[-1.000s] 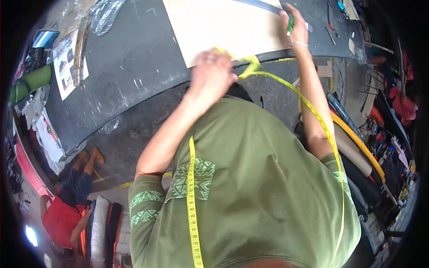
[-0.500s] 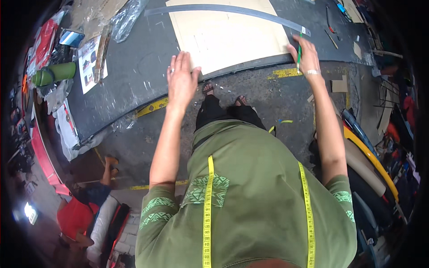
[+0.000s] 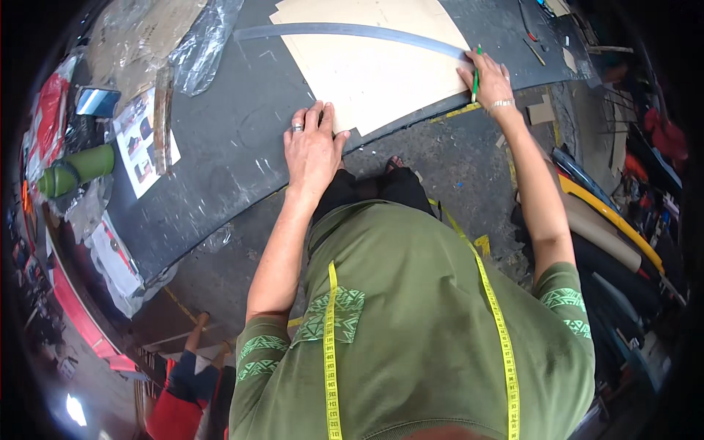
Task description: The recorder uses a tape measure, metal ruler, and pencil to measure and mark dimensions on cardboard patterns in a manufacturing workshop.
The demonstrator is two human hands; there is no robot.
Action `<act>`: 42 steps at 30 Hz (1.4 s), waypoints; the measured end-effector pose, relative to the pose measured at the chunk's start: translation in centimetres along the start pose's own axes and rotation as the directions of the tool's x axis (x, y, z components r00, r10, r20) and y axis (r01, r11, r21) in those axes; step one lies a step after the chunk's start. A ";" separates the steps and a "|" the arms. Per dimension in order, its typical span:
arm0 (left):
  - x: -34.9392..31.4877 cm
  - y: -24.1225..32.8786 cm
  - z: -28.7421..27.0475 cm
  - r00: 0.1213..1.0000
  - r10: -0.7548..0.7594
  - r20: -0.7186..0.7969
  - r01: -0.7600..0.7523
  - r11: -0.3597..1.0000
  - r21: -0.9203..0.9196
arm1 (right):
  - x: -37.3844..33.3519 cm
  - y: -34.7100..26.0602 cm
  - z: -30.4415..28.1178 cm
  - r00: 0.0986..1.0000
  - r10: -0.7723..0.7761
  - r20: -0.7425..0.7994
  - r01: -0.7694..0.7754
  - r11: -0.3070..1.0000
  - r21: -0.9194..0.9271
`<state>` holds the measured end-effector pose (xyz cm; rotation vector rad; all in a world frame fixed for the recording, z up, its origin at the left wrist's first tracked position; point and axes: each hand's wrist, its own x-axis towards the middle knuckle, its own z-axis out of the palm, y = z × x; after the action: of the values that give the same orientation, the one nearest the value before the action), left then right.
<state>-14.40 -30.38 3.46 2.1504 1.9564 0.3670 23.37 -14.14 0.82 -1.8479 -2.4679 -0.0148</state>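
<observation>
Large cream paper sheets (image 3: 381, 81) lie on the dark worktable (image 3: 227, 132), their near and left edges slightly offset. A long grey ruler (image 3: 345, 29) crosses them from left to right. My left hand (image 3: 312, 150) rests flat at the paper's near left corner, fingers stretched out over its edge. At the right edge, my right hand (image 3: 493, 86) holds a green pencil (image 3: 476, 77) between its fingers, with fingertips by the ruler's right end. A yellow tape measure (image 3: 331, 352) hangs down both sides of my green shirt.
Left on the table are a printed sheet (image 3: 136, 158), a green bottle (image 3: 77, 169), a phone-like device (image 3: 97, 102) and clear plastic (image 3: 209, 51). Rolls of material (image 3: 598, 231) stand at the right. Another person in red (image 3: 176, 407) is at the lower left.
The paper's edges now show as offset layers. My right hand has come in to the paper's edge at the ruler's end, still holding the pencil. The whole view has shifted and turned slightly.
</observation>
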 end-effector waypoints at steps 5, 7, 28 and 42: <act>-0.2 -1.5 -0.9 0.997 0.029 0.072 -0.026 0.999 -0.047 | -10.0 -5.5 -2.7 0.999 -0.004 -0.044 0.007 0.998 0.070; 0.0 -1.9 -1.0 0.996 0.053 0.077 -0.048 0.997 -0.062 | -13.2 -8.3 -4.0 0.995 0.058 0.084 -0.077 0.966 0.248; 5.3 -6.3 1.6 0.982 0.187 0.020 -0.187 0.982 -0.026 | -10.6 -22.8 -2.2 0.983 0.173 -0.055 -0.038 0.492 0.870; 5.7 -7.0 2.7 0.983 0.181 0.032 -0.180 0.983 -0.031 | -6.4 -22.8 1.7 0.989 0.146 -0.012 -0.032 0.301 0.953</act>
<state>-19.67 -23.97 -1.09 2.3068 1.7326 0.3818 3.27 -26.62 -0.63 -1.2789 -1.5387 1.1052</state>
